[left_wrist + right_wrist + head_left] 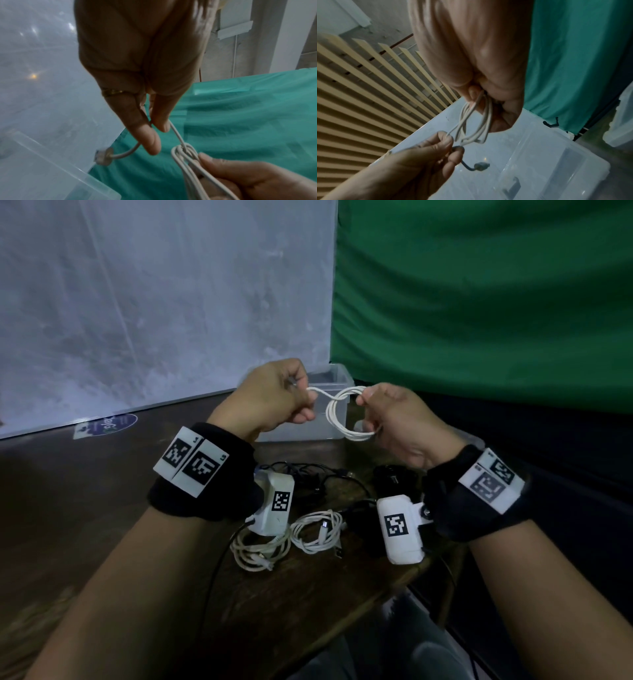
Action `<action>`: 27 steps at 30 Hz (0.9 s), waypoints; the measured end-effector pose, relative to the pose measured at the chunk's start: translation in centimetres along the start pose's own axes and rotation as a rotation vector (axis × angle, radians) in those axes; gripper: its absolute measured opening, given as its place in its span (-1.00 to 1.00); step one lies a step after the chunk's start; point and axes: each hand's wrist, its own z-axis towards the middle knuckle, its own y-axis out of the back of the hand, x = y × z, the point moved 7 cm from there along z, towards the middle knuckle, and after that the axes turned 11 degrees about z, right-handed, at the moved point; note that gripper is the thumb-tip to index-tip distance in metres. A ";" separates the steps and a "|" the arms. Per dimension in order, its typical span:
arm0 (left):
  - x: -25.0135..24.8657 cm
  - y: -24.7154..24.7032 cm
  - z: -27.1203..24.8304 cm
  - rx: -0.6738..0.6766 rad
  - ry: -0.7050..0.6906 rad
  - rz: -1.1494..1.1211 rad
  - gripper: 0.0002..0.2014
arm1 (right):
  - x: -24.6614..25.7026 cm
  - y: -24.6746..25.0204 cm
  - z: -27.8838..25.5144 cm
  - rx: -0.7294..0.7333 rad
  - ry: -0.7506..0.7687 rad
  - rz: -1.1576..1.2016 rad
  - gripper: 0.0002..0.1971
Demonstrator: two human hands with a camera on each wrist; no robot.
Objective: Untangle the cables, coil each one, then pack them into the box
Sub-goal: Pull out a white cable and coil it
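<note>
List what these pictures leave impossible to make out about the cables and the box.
- Box contents: head view, both hands block most of it; wrist views show only blurred clear walls.
- White cable in the right hand: the part inside the curled fingers is hidden.
- Plug type: blurred in both wrist views.
- Black cables: dim, partly behind the wrist cameras; count unclear.

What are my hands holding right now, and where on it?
One white coiled cable: the right hand grips the coil's loops; the left hand pinches its free end near the plug.
</note>
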 end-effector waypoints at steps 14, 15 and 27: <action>0.8 -1.8 0.3 0.022 0.015 0.065 -0.83 | 1.5 -0.2 -0.7 -0.048 0.075 0.276 -0.67; 0.9 -2.1 0.3 0.030 0.017 0.076 -0.83 | 1.3 -0.2 -0.7 -0.051 0.064 0.294 -0.68; -0.1 -1.1 0.2 -0.109 -0.015 -0.096 -0.80 | -1.2 -0.5 -1.2 -0.054 -0.057 0.371 -0.71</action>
